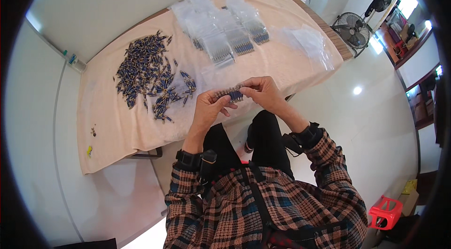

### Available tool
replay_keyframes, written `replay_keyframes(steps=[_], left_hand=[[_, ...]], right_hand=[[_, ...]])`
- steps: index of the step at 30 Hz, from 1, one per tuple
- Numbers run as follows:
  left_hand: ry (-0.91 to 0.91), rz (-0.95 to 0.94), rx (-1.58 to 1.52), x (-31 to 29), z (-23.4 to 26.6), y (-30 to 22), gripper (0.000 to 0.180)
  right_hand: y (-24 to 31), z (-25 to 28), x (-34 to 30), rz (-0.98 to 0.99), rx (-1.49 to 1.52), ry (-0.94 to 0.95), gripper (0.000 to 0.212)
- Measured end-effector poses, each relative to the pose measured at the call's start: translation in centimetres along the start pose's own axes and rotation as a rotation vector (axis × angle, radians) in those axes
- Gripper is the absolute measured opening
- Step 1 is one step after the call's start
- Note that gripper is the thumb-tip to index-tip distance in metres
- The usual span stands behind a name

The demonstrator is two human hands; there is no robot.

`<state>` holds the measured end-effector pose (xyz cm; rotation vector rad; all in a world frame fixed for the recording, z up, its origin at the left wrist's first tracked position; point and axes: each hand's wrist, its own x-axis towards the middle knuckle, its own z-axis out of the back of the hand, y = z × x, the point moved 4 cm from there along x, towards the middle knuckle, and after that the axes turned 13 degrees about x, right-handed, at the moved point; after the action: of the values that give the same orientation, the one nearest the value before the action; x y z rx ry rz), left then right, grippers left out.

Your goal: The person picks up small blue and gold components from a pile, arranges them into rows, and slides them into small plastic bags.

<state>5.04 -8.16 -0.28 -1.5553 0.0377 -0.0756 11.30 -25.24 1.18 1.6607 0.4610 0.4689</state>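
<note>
Between my two hands, above the near edge of the cloth, is a side-by-side row of small blue-and-gold metal connectors (236,95). My left hand (209,109) grips the row's left part, thumb in front and fingers behind. My right hand (266,94) pinches its right end between thumb and fingers. Part of the row is hidden by the fingers. Left of my hands lies a large heap of loose connectors of the same look (141,68). A few lie apart from it, close to my left hand.
A peach cloth (112,131) covers the table. Several clear bags (223,30) with rows of connectors lie at the back; flat clear bags (307,44) lie to the right. At the left edge are a small yellow item (89,151), a fan (352,30) and red stool (386,212) stand right.
</note>
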Motion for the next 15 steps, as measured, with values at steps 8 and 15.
replay_keyframes(steps=[8, 15], left_hand=[[0.013, 0.019, 0.022, 0.1, -0.8, -0.1, 0.021], [0.071, 0.06, 0.063, 0.2, -1.4, 0.4, 0.021]], right_hand=[[-0.3, 1.0, -0.2, 0.167, -0.042, -0.01, 0.014], [-1.0, 0.8, -1.2, -0.015, 0.056, 0.068, 0.016]])
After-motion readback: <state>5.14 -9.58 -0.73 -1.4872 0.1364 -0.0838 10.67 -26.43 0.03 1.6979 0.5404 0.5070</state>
